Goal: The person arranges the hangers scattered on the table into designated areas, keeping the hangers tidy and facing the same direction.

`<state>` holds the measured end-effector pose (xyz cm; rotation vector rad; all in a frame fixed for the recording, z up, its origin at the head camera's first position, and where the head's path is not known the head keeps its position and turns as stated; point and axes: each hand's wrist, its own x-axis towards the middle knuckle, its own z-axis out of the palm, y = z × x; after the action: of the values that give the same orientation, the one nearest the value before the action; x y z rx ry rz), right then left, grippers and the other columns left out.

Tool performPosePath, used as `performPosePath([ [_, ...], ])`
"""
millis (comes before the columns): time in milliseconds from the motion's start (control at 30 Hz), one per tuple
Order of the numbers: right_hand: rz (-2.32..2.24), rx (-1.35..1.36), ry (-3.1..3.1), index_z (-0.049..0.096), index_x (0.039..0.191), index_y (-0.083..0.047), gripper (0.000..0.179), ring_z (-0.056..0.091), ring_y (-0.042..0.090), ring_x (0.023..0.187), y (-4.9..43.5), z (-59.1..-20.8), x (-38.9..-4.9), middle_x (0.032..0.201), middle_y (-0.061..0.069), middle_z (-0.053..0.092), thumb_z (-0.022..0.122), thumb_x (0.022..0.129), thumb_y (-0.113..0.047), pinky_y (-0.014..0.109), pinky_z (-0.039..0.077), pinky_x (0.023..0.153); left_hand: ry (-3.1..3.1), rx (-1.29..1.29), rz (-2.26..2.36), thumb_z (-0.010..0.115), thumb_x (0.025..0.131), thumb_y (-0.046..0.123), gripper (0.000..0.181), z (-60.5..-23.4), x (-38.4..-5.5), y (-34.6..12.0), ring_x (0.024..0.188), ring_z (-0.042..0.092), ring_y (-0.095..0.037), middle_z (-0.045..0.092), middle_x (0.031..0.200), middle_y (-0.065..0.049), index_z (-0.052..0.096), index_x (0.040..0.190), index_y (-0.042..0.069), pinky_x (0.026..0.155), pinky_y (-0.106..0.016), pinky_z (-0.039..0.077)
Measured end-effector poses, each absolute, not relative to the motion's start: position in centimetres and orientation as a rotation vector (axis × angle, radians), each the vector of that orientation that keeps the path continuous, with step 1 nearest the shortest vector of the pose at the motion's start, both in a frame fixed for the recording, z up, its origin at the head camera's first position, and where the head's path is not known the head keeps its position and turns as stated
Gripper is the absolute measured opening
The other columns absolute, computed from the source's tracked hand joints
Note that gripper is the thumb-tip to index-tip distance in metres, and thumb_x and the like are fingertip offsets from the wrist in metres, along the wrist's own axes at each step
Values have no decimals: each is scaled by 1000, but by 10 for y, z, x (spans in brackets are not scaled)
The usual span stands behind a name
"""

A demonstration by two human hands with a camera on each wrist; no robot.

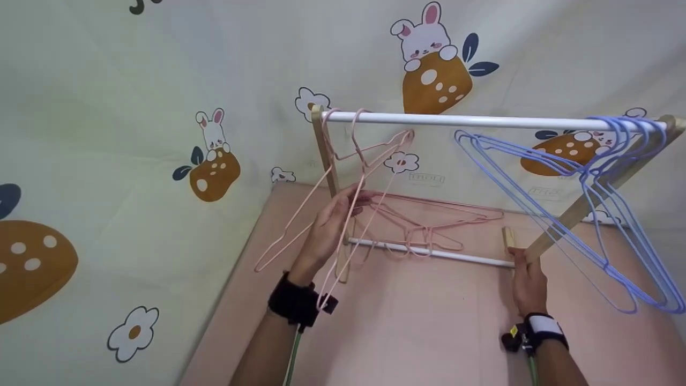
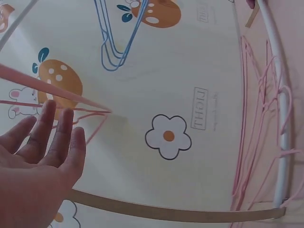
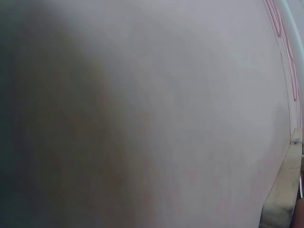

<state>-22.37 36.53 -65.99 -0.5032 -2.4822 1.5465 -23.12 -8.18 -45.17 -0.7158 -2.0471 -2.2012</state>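
A small clothes rack with wooden legs [image 1: 571, 217] and a white upper bar [image 1: 461, 121] stands before me. Two pink hangers [image 1: 293, 219] hang at the left end of that bar. My left hand [image 1: 324, 230] is among them, fingers loosely extended; in the left wrist view its fingers [image 2: 57, 137] overlap a pink hanger's wires [image 2: 92, 113]. Low on the right side, my right hand [image 1: 529, 287] grips the rack's wooden frame beside the lower white bar [image 1: 461, 257]. The right wrist view shows a wooden foot [image 3: 285, 185] at its edge; most of that hand is out of frame.
Several blue hangers [image 1: 605, 266] hang bunched at the upper bar's right end. More pink hangers [image 1: 429, 206] lie behind the lower bar, their hooks over it. Under the rack spreads a pink surface [image 1: 423, 327], with a bunny-and-flower-patterned sheet [image 1: 107, 96] behind.
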Motion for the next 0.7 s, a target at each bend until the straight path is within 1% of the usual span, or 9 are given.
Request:
performPosePath([
  [67, 1541, -490, -2475, 54, 154, -9, 65, 44, 37, 149, 364, -660, -223, 162, 18, 53, 32, 118, -59, 59, 34, 114, -2017, -695, -2265, 25, 122, 16, 51, -461, -230, -82, 148, 50, -46, 55, 155, -33, 41, 159, -15, 125, -53, 37],
  [133, 1536, -485, -2479, 53, 154, -9, 65, 44, 37, 148, 364, -659, -223, 163, 19, 52, 31, 118, -59, 60, 34, 114, -1959, -682, -2342, 28, 122, 17, 53, -471, -229, -82, 152, 45, -49, 49, 158, -37, 39, 157, -20, 127, -54, 34],
  [200, 1544, -478, -2478, 53, 155, -9, 66, 45, 38, 146, 363, -658, -222, 164, 19, 50, 31, 118, -59, 60, 34, 114, -1888, -667, -2431, 38, 121, 29, 63, -483, -228, -82, 154, 39, -53, 43, 160, -42, 35, 156, -24, 128, -54, 31],
  [267, 1546, -474, -2479, 53, 154, -9, 65, 45, 38, 146, 363, -658, -222, 165, 19, 50, 31, 118, -59, 61, 34, 114, -1828, -653, -2501, 49, 117, 45, 82, -495, -230, -84, 154, 35, -56, 39, 160, -44, 33, 155, -26, 129, -54, 29],
  [300, 1545, -472, -2480, 53, 154, -9, 65, 44, 38, 147, 363, -658, -222, 165, 19, 50, 32, 118, -59, 61, 33, 115, -1807, -654, -2530, 52, 115, 51, 89, -502, -230, -85, 155, 33, -57, 38, 161, -45, 33, 155, -26, 129, -54, 28],
  [367, 1548, -470, -2480, 53, 154, -9, 64, 44, 38, 148, 363, -658, -223, 165, 19, 50, 32, 118, -58, 62, 33, 116, -1829, -636, -2541, 52, 113, 58, 92, -517, -233, -88, 155, 36, -54, 41, 162, -41, 38, 156, -22, 129, -54, 29],
  [433, 1550, -477, -2479, 53, 153, -9, 64, 42, 38, 151, 364, -659, -224, 164, 18, 50, 32, 118, -58, 63, 33, 118, -1916, -580, -2496, 49, 116, 54, 80, -530, -234, -89, 154, 42, -47, 48, 161, -34, 45, 157, -16, 128, -52, 31],
  [533, 1553, -485, -2476, 54, 153, -10, 64, 42, 38, 151, 365, -659, -224, 164, 17, 51, 32, 117, -59, 62, 32, 119, -2099, -457, -2381, 41, 121, 39, 59, -549, -234, -89, 150, 52, -37, 57, 158, -24, 53, 155, -7, 127, -51, 35],
  [700, 1545, -503, -2482, 55, 153, -11, 66, 43, 40, 151, 365, -658, -224, 164, 19, 51, 34, 117, -61, 62, 33, 118, -2264, -289, -2165, 50, 119, 19, 39, -568, -232, -81, 141, 60, -39, 66, 146, -23, 61, 146, -8, 122, -53, 41],
])
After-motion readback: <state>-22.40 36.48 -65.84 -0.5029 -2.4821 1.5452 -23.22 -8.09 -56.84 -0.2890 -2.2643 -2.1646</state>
